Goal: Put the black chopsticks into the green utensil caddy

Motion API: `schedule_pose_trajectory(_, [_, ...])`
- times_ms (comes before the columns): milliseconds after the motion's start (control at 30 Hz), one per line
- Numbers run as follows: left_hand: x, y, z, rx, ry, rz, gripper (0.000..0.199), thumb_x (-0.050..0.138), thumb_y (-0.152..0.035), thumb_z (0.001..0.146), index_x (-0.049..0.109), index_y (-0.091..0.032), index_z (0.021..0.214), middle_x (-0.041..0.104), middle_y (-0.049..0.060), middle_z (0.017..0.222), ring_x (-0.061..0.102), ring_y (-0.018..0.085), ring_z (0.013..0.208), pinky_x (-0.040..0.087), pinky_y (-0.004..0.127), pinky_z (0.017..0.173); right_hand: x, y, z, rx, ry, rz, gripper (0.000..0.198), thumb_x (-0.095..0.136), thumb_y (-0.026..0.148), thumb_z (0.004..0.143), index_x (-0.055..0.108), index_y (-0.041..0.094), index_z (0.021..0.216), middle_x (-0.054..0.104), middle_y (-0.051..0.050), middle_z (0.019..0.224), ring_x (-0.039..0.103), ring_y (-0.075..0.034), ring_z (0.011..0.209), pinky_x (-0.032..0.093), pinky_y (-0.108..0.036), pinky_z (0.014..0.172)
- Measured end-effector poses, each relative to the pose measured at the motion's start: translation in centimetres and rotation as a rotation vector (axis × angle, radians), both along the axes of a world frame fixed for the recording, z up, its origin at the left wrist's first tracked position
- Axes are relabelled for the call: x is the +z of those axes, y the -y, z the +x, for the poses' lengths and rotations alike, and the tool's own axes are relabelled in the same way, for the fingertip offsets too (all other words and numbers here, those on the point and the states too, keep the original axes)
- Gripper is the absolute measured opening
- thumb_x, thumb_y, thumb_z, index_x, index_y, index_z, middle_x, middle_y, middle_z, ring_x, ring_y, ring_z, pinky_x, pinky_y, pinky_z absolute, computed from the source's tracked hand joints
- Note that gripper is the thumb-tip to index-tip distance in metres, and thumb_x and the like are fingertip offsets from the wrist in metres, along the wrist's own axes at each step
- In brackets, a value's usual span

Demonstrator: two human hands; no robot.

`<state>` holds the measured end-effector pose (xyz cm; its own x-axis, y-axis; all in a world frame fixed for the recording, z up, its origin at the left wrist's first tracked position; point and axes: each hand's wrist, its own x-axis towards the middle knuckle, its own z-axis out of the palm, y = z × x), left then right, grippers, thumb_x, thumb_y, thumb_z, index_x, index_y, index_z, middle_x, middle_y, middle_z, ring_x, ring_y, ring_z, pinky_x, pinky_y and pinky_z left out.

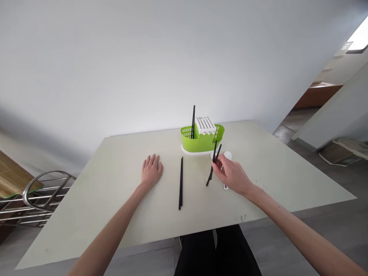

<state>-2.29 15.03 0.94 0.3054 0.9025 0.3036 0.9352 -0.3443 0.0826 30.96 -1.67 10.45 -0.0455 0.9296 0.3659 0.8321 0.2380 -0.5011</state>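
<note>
My right hand (230, 172) pinches a pair of black chopsticks (211, 174) at about their middle, held tilted over the table. Partly behind that hand lie white spoons (227, 155); their bowls and one handle end show, the rest is covered. My left hand (151, 170) rests flat on the tabletop with its fingers out, holding nothing. Between the hands another pair of black chopsticks (181, 184) lies on the table. Beyond them stands a green utensil basket (198, 145) on a white base, with a white slotted rack (205, 124) on top and black chopsticks (193, 120) upright in its left compartment.
The pale table (115, 161) reaches back to a plain wall (149, 69). On the left is a metal-framed stool or rack (46, 195) beside a woven mat (14, 172). A doorway opens at the right, with grey floor (301, 130).
</note>
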Motion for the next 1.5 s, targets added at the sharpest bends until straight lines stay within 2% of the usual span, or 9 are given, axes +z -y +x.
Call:
schedule_pose_trajectory(200, [0.1, -0.3, 0.0, -0.005, -0.007, -0.012, 0.057, 0.032, -0.038, 0.105, 0.052, -0.013, 0.152, 0.046, 0.011, 0.163, 0.036, 0.032, 0.154, 0.027, 0.049, 0.128, -2.2, 1.0, 0.8, 0.051, -0.077, 0.087, 0.015, 0.043, 0.037, 0.106, 0.046, 0.025, 0.098, 0.065, 0.001, 0.077, 0.060, -0.017, 0.057, 0.039, -0.029, 0.054])
schedule_pose_trajectory(600, [0.1, -0.3, -0.1, -0.009, 0.008, -0.022, 0.056, 0.032, -0.039, 0.105, 0.052, -0.015, 0.152, 0.046, 0.011, 0.163, 0.035, 0.032, 0.154, 0.028, 0.050, 0.127, -1.2, 0.7, 0.4, 0.171, -0.289, 0.012, 0.015, 0.045, 0.040, 0.107, 0.052, 0.026, 0.107, 0.064, -0.007, 0.101, 0.068, -0.021, 0.085, 0.056, -0.031, 0.065])
schedule_pose_trajectory(800, [0.0, -0.4, -0.1, -0.009, 0.015, -0.021, 0.057, 0.032, -0.038, 0.105, 0.052, -0.014, 0.152, 0.046, 0.011, 0.163, 0.034, 0.032, 0.155, 0.027, 0.050, 0.128, -0.6, 0.6, 0.3, 0.181, -0.316, -0.029, 0.018, 0.044, 0.041, 0.108, 0.053, 0.026, 0.109, 0.066, -0.007, 0.103, 0.070, -0.022, 0.089, 0.054, -0.031, 0.062])
schedule_pose_trajectory(1133, [0.0, -0.4, 0.0, -0.008, 0.022, -0.031, 0.058, 0.031, -0.039, 0.105, 0.052, -0.012, 0.152, 0.045, 0.011, 0.164, 0.034, 0.032, 0.155, 0.026, 0.049, 0.128, -0.7, -0.1, 0.0, 0.210, -0.275, -0.023, 0.013, 0.044, 0.037, 0.107, 0.051, 0.027, 0.111, 0.062, -0.008, 0.105, 0.067, -0.022, 0.091, 0.058, -0.033, 0.067])
schedule_pose_trajectory(1333, [0.0, -0.4, -0.2, -0.014, 0.029, -0.013, 0.056, 0.033, -0.038, 0.104, 0.053, -0.014, 0.151, 0.047, 0.011, 0.162, 0.036, 0.032, 0.154, 0.027, 0.049, 0.127, -0.2, -0.4, -0.3, 0.203, -0.213, -0.006, 0.010, 0.045, 0.034, 0.106, 0.053, 0.027, 0.106, 0.062, -0.006, 0.103, 0.064, -0.020, 0.079, 0.056, -0.034, 0.066])
schedule_pose_trajectory(1500, [0.0, -0.3, -0.3, -0.009, 0.032, -0.008, 0.055, 0.036, -0.037, 0.103, 0.054, -0.016, 0.151, 0.048, 0.011, 0.162, 0.036, 0.032, 0.154, 0.027, 0.049, 0.127, 0.7, -0.5, -0.6, 0.183, -0.255, 0.040, 0.012, 0.046, 0.036, 0.106, 0.053, 0.026, 0.104, 0.061, -0.005, 0.101, 0.060, -0.018, 0.074, 0.052, -0.033, 0.066])
